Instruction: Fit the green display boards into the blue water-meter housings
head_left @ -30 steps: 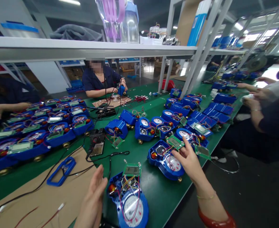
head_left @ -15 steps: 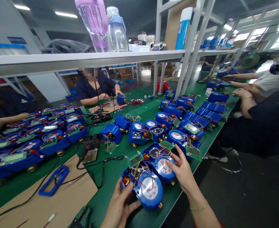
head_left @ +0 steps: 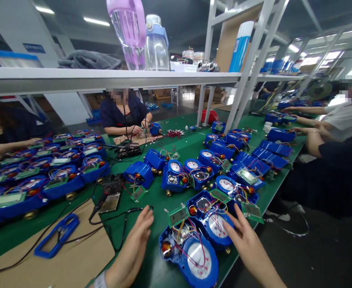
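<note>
The green workbench (head_left: 147, 256) fills my view from lower left to upper right, and its near edge drops away at lower right to the dark floor (head_left: 299, 256). A white shelf (head_left: 104, 79) crosses the upper part of the frame. Rows of blue water meters (head_left: 173, 176) crowd the bench. A co-worker (head_left: 123, 114) sits across at upper centre, and other people's arms (head_left: 302, 109) reach in at far right. A cardboard sheet (head_left: 74, 248) lies at lower left.

The two meters in front of me sit at lower centre: the nearer meter (head_left: 198, 260) is cut by the frame's bottom edge, with the second meter (head_left: 215, 224) just behind it. My left hand (head_left: 131, 252) is beside the nearer meter, fingers loosely together, a narrow strip of green between them. My right hand (head_left: 249, 244) has its fingers spread at the second meter's right edge; I cannot tell if they touch it. Neither hand pinches anything.
</note>
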A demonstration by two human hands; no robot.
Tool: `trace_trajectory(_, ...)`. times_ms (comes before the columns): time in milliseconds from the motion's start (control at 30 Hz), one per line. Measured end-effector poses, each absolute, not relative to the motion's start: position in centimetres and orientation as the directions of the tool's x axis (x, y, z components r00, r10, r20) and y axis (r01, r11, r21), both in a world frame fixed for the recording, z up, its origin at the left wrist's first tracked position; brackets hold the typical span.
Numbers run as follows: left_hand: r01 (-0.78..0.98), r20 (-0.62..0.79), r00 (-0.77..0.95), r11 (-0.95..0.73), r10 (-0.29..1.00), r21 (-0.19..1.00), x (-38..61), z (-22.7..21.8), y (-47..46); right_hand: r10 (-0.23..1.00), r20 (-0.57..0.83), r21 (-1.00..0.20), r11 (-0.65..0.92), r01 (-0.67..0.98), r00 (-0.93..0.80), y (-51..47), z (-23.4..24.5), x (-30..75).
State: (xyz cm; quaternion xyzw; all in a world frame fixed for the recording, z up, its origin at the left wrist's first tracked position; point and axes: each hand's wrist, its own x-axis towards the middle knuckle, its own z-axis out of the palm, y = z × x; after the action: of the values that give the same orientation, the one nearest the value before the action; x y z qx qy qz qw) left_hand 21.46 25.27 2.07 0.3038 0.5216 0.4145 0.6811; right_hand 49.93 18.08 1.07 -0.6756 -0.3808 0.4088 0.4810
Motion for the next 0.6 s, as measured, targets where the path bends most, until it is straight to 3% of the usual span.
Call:
trace_trajectory(100, -0.148, -0.397, 0.117, 0.411, 0.910, 0.899, 23.0, 3.4, 30.0, 0.905, -0.164, -0.885, -0.310, 0.346, 0.391, 17.1, 3.5, 50.5)
trace_trajectory(200, -0.152, -0.363, 0.081, 0.372, 0.928, 0.916, 25.9, 3.4, 34.6, 0.911, -0.052, -0.844, -0.259, 0.469, 0.410, 17.2, 6.9, 50.6)
trace_trajectory(367, -0.213, -0.384, 0.080, 0.392, 0.920, 0.895, 27.7, 1.7, 38.4, 0.936, 0.112, -0.871, -0.069, 0.487, 0.333, 20.1, 11.8, 48.9)
trace_trajectory(600, -0.387, -0.491, 0.251, 0.552, 0.834, 0.739, 23.8, 0.2, 35.6, 0.993, 0.118, -0.827, 0.089, 0.555, 0.017, 26.8, 15.1, 45.4)
